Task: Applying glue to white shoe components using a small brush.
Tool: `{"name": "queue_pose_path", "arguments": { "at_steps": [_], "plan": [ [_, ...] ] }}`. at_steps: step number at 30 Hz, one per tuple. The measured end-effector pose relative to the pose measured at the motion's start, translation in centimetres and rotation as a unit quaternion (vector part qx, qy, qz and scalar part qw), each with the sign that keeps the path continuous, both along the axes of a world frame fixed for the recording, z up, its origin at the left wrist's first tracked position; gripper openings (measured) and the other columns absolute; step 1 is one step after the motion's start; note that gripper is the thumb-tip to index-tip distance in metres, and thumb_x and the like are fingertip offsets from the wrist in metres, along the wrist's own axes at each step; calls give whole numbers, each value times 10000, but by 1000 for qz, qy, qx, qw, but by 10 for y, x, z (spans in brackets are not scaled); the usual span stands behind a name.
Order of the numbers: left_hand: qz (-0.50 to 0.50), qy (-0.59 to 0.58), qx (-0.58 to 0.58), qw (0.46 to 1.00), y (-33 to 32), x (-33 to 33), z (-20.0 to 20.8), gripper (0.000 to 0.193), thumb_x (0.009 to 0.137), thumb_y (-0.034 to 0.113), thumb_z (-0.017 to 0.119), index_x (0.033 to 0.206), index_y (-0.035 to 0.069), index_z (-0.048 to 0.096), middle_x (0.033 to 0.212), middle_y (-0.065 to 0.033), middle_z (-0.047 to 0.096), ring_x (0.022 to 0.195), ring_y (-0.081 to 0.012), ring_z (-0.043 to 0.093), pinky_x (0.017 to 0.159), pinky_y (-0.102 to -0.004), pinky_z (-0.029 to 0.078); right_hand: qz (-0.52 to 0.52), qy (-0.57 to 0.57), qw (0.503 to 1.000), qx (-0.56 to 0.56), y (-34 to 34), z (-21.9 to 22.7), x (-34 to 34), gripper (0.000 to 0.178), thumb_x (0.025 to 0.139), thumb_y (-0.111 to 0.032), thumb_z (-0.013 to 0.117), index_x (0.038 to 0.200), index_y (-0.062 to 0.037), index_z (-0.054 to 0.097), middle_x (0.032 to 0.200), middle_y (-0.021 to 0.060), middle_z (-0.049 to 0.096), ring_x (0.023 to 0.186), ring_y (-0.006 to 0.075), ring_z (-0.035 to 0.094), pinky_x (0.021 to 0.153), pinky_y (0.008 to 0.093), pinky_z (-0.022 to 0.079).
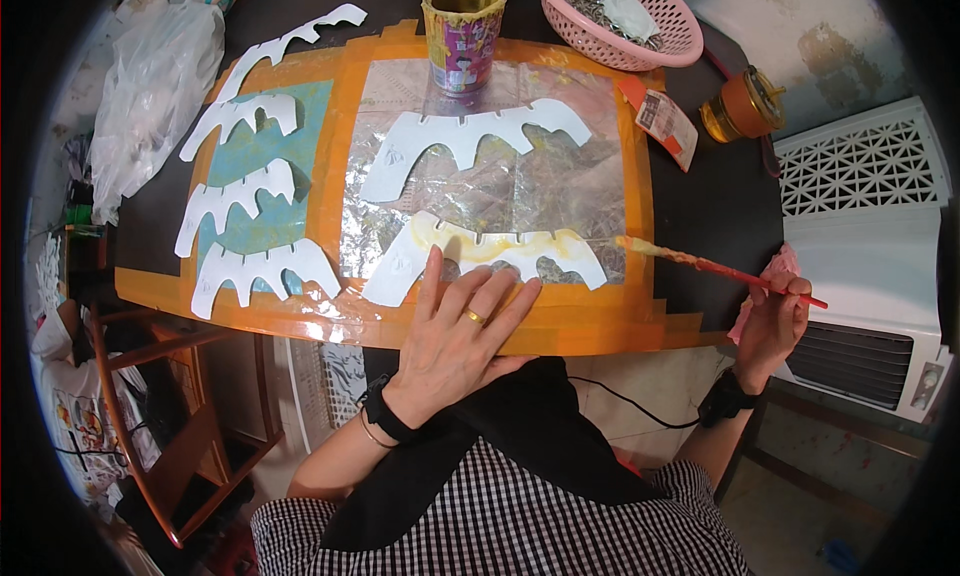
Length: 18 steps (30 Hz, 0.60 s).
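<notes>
My left hand point(470, 311) lies flat with its fingers spread over the lower edge of a white scalloped cutout point(388, 276). Yellowish glue is smeared along the upper part of that piece. Out to the right, my right hand point(778, 321) pinches the end of a red brush point(715, 268). The brush's coated yellow tip points left, close to the cutout's right end. Just above lies a second white cutout point(425, 136), with no glue visible on it. At the back of the work sheet stands a patterned cup point(463, 46) with yellowish glue crusted on its rim.
Several more white cutouts point(262, 268) lie on the left of the orange-taped sheet point(328, 176). A pink basket point(665, 46) of small metal pieces, an orange-and-white packet point(665, 126) and an amber jar point(742, 109) sit at the right back. A plastic bag point(155, 96) rests far left.
</notes>
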<state>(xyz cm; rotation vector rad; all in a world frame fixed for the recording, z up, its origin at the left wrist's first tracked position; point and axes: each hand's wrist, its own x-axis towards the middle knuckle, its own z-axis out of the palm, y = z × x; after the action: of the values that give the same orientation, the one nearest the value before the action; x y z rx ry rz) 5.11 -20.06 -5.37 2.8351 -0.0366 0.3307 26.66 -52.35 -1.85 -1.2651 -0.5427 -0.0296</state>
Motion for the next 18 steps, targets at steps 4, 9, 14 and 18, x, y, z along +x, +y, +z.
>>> {"name": "queue_pose_path", "arguments": {
  "at_steps": [4,9,14,18],
  "plan": [
    [-3,6,6,1000,0,0,2,816,722,565,750,1441,258,516,1325,-34,491,1187,-247,511,1197,-641,150,16,19,999,-25,41,-2,-8,137,1045,-145,487,1075,-17,526,1046,151,616,1056,280,624,871,382,605],
    [-5,-11,-13,1000,0,0,4,882,688,500,779,1450,163,488,1295,-40,519,1189,-235,515,1191,-634,183,61,58,996,-36,45,-13,-11,123,1048,-135,478,1081,-26,521,1044,154,620,1049,281,629,852,385,607],
    [-10,-8,-12,1000,0,1,3,874,698,505,772,1451,165,487,1293,-42,520,1190,-234,515,1193,-633,177,29,59,997,-45,26,-11,-10,112,1048,-137,480,1079,-42,529,1045,145,619,1046,278,629,839,379,606],
    [0,0,3,1000,0,0,0,808,723,554,759,1434,250,524,1325,-38,496,1182,-252,513,1194,-645,155,17,29,999,-37,22,-9,-5,115,1047,-137,482,1073,-40,537,1042,143,618,1054,280,627,841,384,606]
  ]
}}
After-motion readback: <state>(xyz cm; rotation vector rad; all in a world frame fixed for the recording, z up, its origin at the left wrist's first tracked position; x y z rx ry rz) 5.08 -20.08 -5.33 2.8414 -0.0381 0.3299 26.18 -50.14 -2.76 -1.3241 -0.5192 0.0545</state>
